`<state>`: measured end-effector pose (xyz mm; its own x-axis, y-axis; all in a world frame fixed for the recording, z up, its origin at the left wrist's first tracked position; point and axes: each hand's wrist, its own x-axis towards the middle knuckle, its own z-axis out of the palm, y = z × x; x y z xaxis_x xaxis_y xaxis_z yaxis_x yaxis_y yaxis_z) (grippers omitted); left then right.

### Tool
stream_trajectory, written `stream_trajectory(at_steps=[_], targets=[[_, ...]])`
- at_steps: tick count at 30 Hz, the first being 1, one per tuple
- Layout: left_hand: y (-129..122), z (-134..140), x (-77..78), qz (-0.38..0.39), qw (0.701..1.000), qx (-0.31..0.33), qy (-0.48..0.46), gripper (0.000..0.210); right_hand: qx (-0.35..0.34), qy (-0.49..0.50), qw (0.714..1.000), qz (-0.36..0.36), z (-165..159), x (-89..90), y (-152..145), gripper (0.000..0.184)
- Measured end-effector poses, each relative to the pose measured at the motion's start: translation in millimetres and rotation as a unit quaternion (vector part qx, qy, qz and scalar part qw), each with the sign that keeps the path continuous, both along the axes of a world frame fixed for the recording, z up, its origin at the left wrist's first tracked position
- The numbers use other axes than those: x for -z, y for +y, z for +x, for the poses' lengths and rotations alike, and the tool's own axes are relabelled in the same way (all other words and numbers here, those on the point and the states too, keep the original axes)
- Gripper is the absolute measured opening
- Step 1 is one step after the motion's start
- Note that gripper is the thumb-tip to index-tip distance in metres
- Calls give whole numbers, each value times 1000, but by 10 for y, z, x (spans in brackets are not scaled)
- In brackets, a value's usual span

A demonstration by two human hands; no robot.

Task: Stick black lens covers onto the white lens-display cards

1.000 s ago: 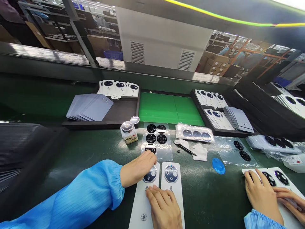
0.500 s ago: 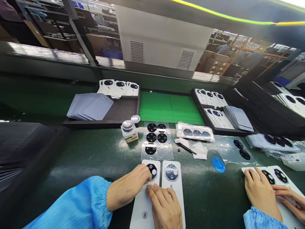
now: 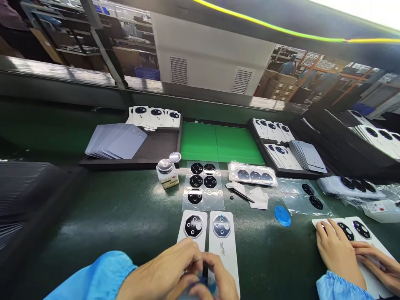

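Note:
Two white phone back covers lie side by side in front of me. The left cover (image 3: 181, 233) bears a black octagonal lens plate (image 3: 193, 226); the right cover (image 3: 231, 258) has a silvery blue-grey one (image 3: 221, 226). Over the left cover's lower part, my left hand (image 3: 162, 268) has its fingers bent together. My right hand (image 3: 220, 275) meets it there, thumb and fingers curled. Between them shows something dark bluish and blurred; I cannot make out what the fingers pinch. The hands hide the covers' lower parts.
Behind the covers are a film sheet (image 3: 204, 204) with black lens plates, a dispenser bottle (image 3: 168, 179), tweezers (image 3: 242, 195) on white wipes (image 3: 261, 199) and a blue disc (image 3: 283, 216). Trays (image 3: 131, 163) of covers stand farther back. At right, a co-worker's hands (image 3: 342, 258) rest on covers.
My left hand has come off the lens plate and down towards me, uncovering it. My right hand has lifted from the covers, and both hands' fingers now meet.

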<state>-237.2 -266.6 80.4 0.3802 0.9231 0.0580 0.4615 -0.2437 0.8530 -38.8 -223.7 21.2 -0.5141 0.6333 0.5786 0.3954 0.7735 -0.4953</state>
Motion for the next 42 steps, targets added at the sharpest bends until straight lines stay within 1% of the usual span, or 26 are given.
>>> stream_trajectory(at_steps=[2,4,7,9,12,14,16,19,21,23,25,26,27,28,29,31,33,35,37,40,42], targets=[[142,132,39,45,998,-39,-19,16,24,17,1000,-8,33,-5,-21,23],[312,228,106,83,993,-84,-24,16,36,29,999,-22,69,-16,-12,26],[540,301,221,115,987,-111,16,24,42,53,998,-13,124,-21,27,23],[631,325,288,137,982,-111,70,27,51,62,997,20,145,2,40,20],[674,360,345,152,969,-104,163,29,75,54,994,65,143,78,23,18],[671,380,345,144,963,-91,209,29,90,52,991,79,127,138,4,20],[666,395,319,143,959,-77,234,28,101,54,989,89,105,196,-6,22],[674,416,269,176,949,-59,255,25,115,74,984,112,65,277,5,26],[682,444,248,219,934,-50,277,25,124,93,979,130,39,318,18,29],[679,487,245,262,911,-41,315,28,134,102,976,140,21,338,25,28],[666,526,255,287,888,-32,357,34,139,98,976,139,15,334,25,28],[661,537,261,291,881,-29,371,37,137,92,977,136,15,327,25,28],[661,537,265,286,882,-30,374,38,133,86,978,133,15,319,25,28],[670,525,266,270,891,-31,365,36,128,82,980,129,14,313,27,29],[688,502,264,245,907,-33,341,32,127,83,980,126,11,310,30,29],[756,435,247,184,946,-39,265,23,134,101,977,128,-2,316,40,31],[855,373,219,136,971,-52,191,17,148,123,972,139,-15,327,47,32],[955,349,195,109,979,-62,161,15,151,119,971,141,-14,327,45,31],[1039,367,193,91,980,-60,165,15,142,91,977,132,5,305,36,28],[1131,423,239,78,979,-49,180,22,120,45,984,125,50,244,28,25],[1178,442,282,73,978,-43,189,23,113,37,985,127,78,202,35,24]])
